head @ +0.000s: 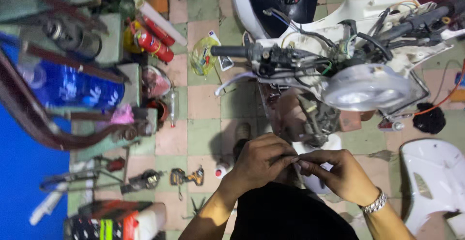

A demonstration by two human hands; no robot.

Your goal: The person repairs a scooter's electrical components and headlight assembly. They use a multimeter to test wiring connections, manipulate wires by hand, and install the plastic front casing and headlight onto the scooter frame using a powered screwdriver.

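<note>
Low in the middle of the view, the two hands meet over a small pale piece [296, 159], too tiny and too covered to tell its kind. It sits between the fingertips, just below the stripped front of a white scooter [339, 70].

The left hand [259, 161] comes in from 7 o'clock, knuckles up, fingers curled with thumb and forefinger pressed together on the piece. The right hand [341, 174] comes from 4 o'clock, a metal wristwatch [374, 203] on its wrist, its fingers stretched toward 9 o'clock and pinching the same piece from the other side. The fingertips of both hands touch.

At 12 o'clock from the hands hangs the scooter's round headlight [365, 86], with loose wires and the black handlebar grip [230, 51] sticking out toward 9 o'clock. A removed white body panel [431, 182] lies on the tiled floor [203, 102] at 3 o'clock. Toward 9 o'clock, pliers with yellow handles [186, 176] and other tools lie on the tiles, and a small white bottle [222, 170] stands just beside the left wrist. Farther off at 10 o'clock lie red canisters [154, 41].
</note>
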